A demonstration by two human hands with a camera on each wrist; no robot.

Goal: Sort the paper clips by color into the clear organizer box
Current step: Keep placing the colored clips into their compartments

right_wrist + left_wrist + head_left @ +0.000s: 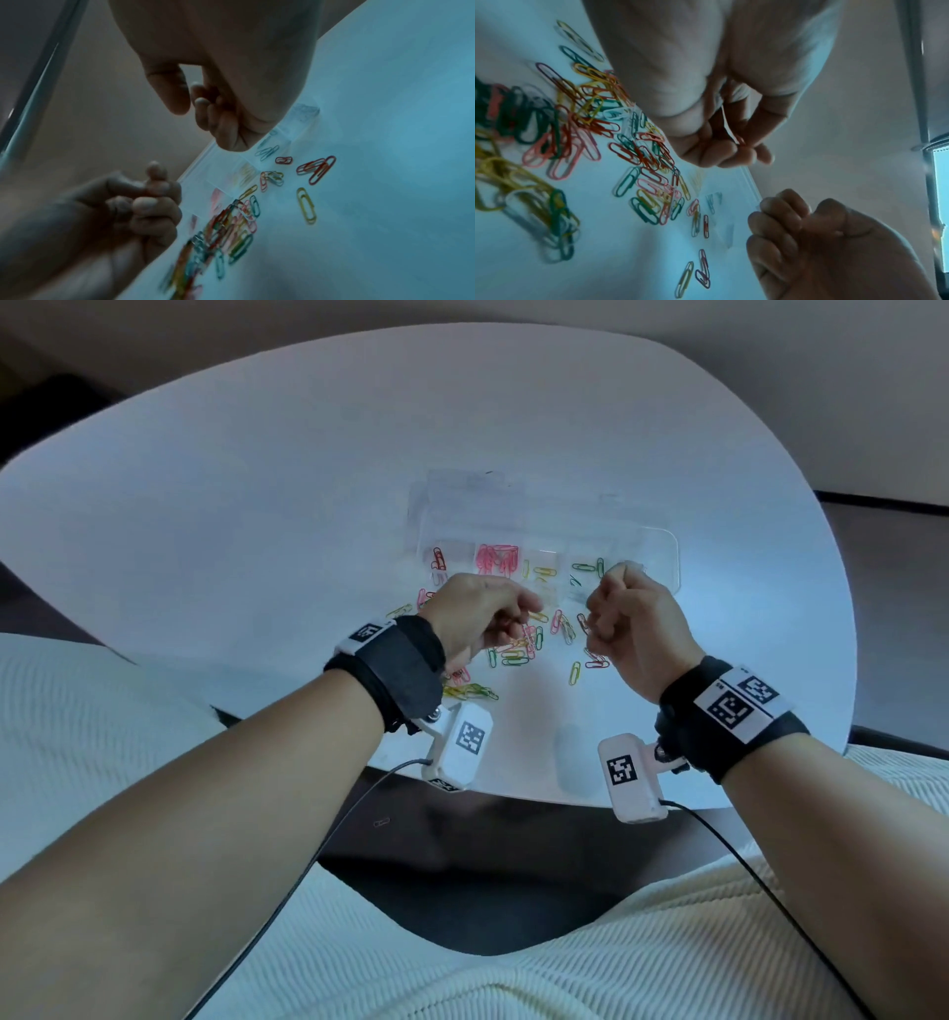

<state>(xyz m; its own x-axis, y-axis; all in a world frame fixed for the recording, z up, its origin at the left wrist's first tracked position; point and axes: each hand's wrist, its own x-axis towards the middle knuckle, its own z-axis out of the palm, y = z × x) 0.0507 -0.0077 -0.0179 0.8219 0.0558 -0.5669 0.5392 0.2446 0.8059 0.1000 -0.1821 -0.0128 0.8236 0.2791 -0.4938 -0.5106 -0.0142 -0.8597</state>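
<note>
The clear organizer box [662, 541] lies on the white table beyond both hands. Its compartments hold red clips [438, 559], pink clips [496, 558], yellow clips [543, 571] and green clips [590, 567]. Loose mixed-colour clips [518, 649] [590, 121] [231, 227] are scattered in front of it. My left hand [518, 618] [731, 154] hovers over the pile, fingers curled, pinching a thin clip [741, 141] with a reddish end. My right hand [598, 629] [197, 101] is raised by the box's green end, fingers curled into the palm; nothing shows in it.
The clear lid [462, 490] lies behind the box. A single yellow clip [574, 672] and red clips [595, 660] lie near my right wrist. The table's near edge [513, 796] runs just behind both wrists. One clip [381, 822] lies on the dark floor below.
</note>
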